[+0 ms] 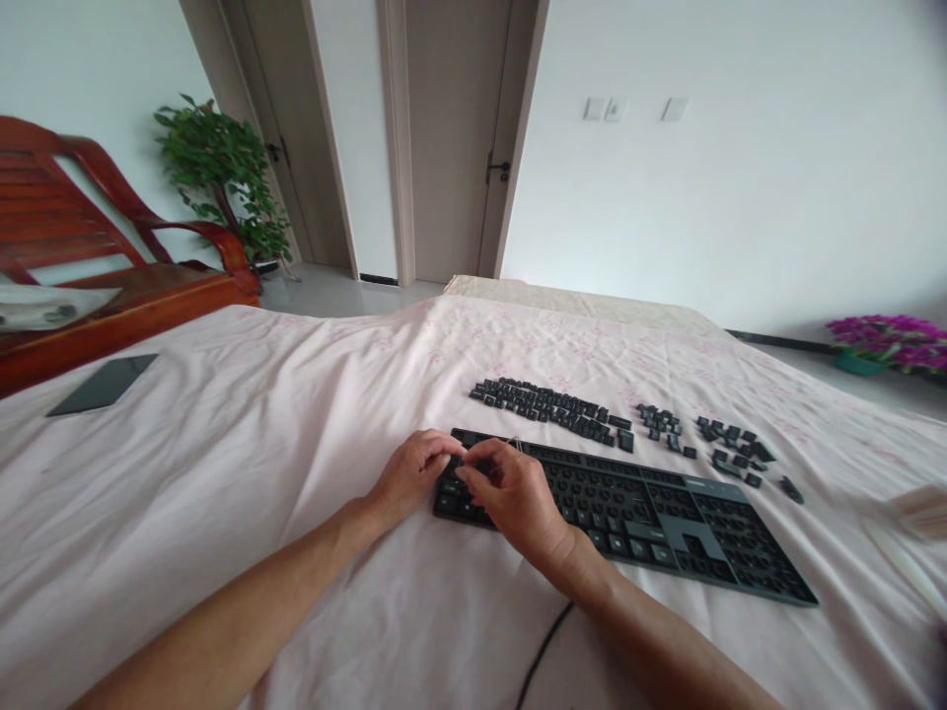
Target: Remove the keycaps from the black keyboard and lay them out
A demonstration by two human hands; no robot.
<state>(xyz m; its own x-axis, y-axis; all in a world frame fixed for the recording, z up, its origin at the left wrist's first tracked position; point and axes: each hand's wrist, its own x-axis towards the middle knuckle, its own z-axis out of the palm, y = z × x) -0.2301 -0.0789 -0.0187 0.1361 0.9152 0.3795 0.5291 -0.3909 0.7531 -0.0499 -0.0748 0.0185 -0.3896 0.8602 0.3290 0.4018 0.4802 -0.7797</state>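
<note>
A black keyboard (685,537) lies on the pink cloth, with many of its keycaps off and some left along the bottom row and left side. My left hand (415,473) is at its upper left corner, thumb and fingers pinched together; whatever they hold is too small to make out. Over the left part of the keys, my right hand (514,498) is closed, its fingertips almost meeting the left ones. A thin wire tool (516,445), possibly a keycap puller, sticks out behind its knuckles. The rest of that tool is hidden by the hand.
Loose keycaps (551,409) lie in groups behind the keyboard, with more keycaps (732,444) to the right. A black cable (544,651) runs toward me. A dark flat panel (104,385) rests at the left edge. Something blurred, resembling a brush (921,513), is at far right.
</note>
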